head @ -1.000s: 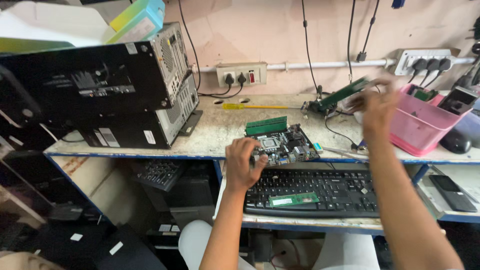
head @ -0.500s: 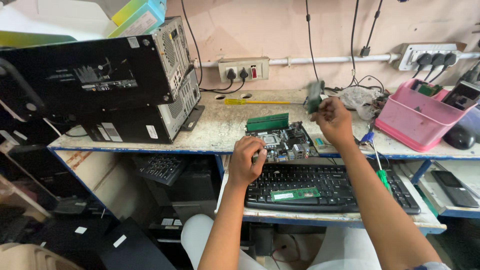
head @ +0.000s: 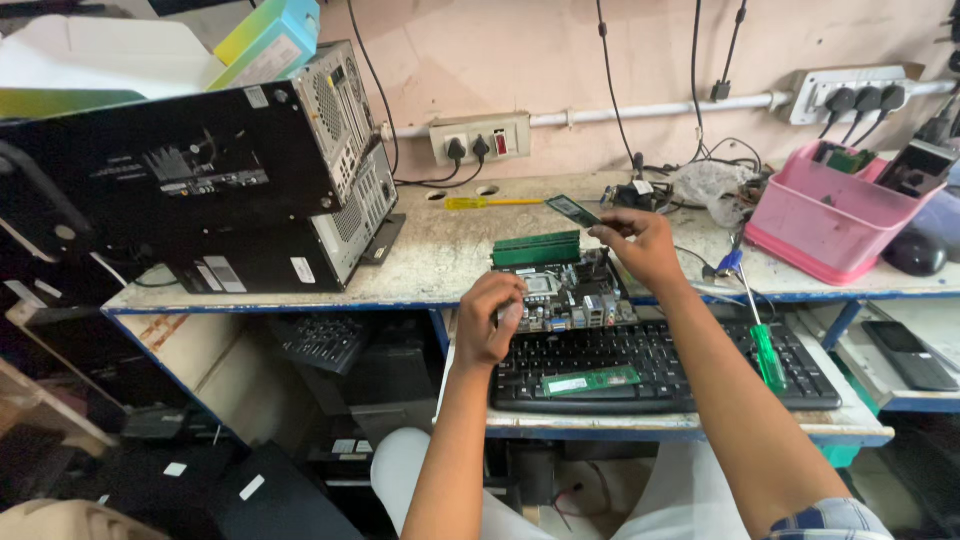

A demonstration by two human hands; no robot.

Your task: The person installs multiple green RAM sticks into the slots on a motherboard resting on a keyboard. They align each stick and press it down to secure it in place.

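Above the motherboard (head: pixel 565 285) on the workbench (head: pixel 440 250), right hand (head: pixel 640 245) pinches a green memory stick (head: pixel 573 210) aloft; left hand (head: pixel 490 320) curls closed, gripping the board's near edge.

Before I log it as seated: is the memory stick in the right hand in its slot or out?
Out: the right hand holds the memory stick in the air above the motherboard.

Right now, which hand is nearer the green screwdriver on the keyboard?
Right. The right hand holds a memory stick above the motherboard, up-left of the green screwdriver. The left hand rests on the motherboard's near-left edge, farther away.
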